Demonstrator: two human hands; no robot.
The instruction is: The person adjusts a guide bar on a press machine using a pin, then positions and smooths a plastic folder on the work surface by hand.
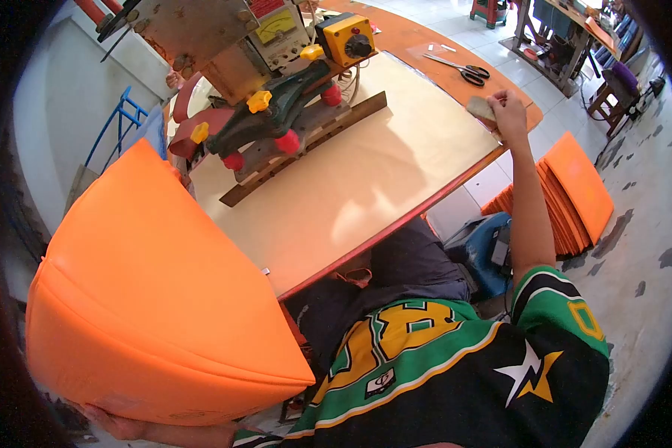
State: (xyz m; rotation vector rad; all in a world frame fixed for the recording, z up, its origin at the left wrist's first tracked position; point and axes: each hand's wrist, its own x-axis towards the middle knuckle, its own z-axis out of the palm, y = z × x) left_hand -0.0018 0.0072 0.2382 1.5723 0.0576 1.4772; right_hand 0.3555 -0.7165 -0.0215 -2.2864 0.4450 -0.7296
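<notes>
A large padded orange piece (149, 299) fills the left side of the view. My left hand (112, 422) is under its lower edge, mostly hidden, its fingers out of sight. At the right end of the table (328, 224), my right hand (506, 112) is closed on a small grey-brown block (481, 110) near the corner. Above the table stands a press machine (276, 104) with yellow knobs, red cylinders and a long metal bar (313, 145). Black-handled scissors (467, 71) lie beyond my right hand on the orange tabletop.
A stack of flat orange pieces (560, 198) leans below the table's right side, beside a blue object (481, 254). Farther back are a workbench (567, 45) and a wooden stool (608, 108). Blue metal tubing (123, 119) stands at the left wall.
</notes>
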